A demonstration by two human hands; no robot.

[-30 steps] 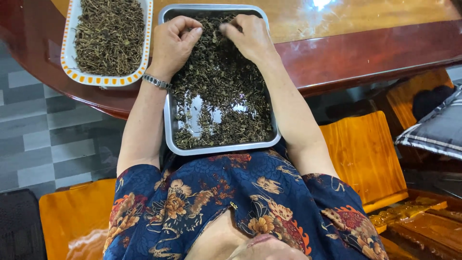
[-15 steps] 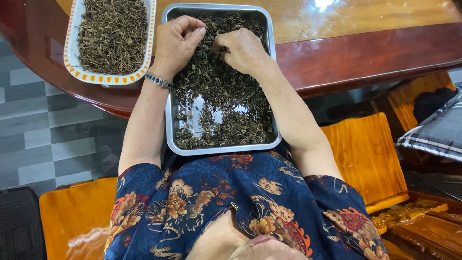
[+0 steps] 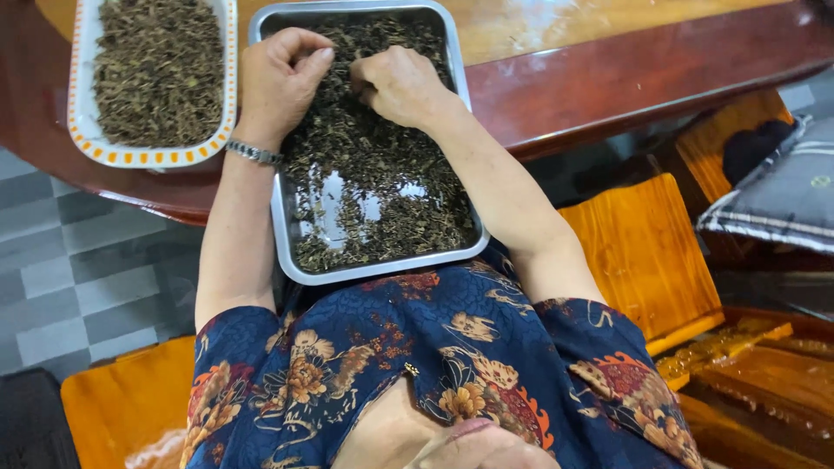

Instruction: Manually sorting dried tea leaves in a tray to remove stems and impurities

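A steel tray [image 3: 287,234] holds a layer of dark dried leaves [image 3: 382,182], with bare metal showing near its middle. It rests partly on the table edge and partly on my lap. My left hand [image 3: 278,82], with a metal bracelet [image 3: 254,153] at the wrist, sits at the tray's far left, its fingers curled and pinched on some leaves. My right hand [image 3: 400,85] lies beside it on the pile, its fingers bent down into the leaves. The two hands are almost touching.
A white dish with an orange-patterned rim [image 3: 80,113], full of similar dried leaves, stands left of the tray on the glossy dark wooden table [image 3: 608,78]. An orange wooden seat [image 3: 643,252] and a grey cushion [image 3: 782,191] are at my right. Grey floor tiles [image 3: 78,278] lie at the left.
My right hand has slid from the tray's far edge toward me and closer to my left hand, dragging through the leaves. My left hand has curled its fingers more tightly.
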